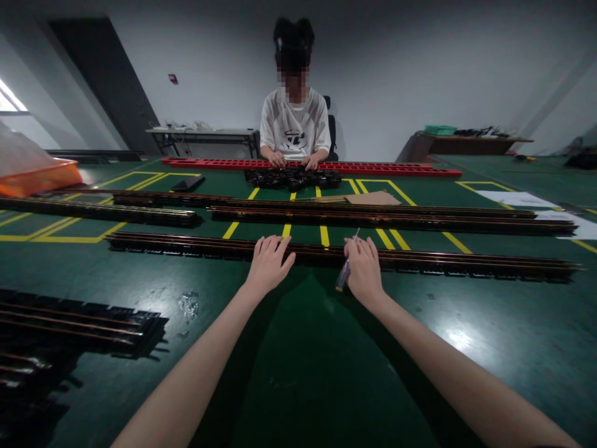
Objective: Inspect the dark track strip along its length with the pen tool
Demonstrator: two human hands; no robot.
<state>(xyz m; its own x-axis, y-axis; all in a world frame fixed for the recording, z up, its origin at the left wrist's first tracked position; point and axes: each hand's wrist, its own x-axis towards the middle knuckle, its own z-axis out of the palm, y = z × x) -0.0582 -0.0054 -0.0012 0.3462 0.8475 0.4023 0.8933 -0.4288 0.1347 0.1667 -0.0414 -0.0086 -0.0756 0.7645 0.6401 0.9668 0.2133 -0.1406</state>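
Observation:
A long black rail assembly (pixel 443 261) with thin copper-coloured strips lies across the green table in front of me. My left hand (pixel 270 261) rests on its near edge left of the middle, fingers spread and nothing held. Further right, my right hand (pixel 364 267) is closed around a screwdriver (pixel 342 277) with a clear purplish handle. The screwdriver's thin metal tip points up and away, over the rail. The fingers of that hand also lie against the rail.
More black rails (pixel 396 218) lie beyond, and others (pixel 79 320) at the near left. Across the table a person (pixel 295 118) handles black parts (pixel 293 178) beside a red rail (pixel 387 168). An orange basket (pixel 41 177) stands left; papers (pixel 517 199) and cardboard (pixel 373 198) lie farther back.

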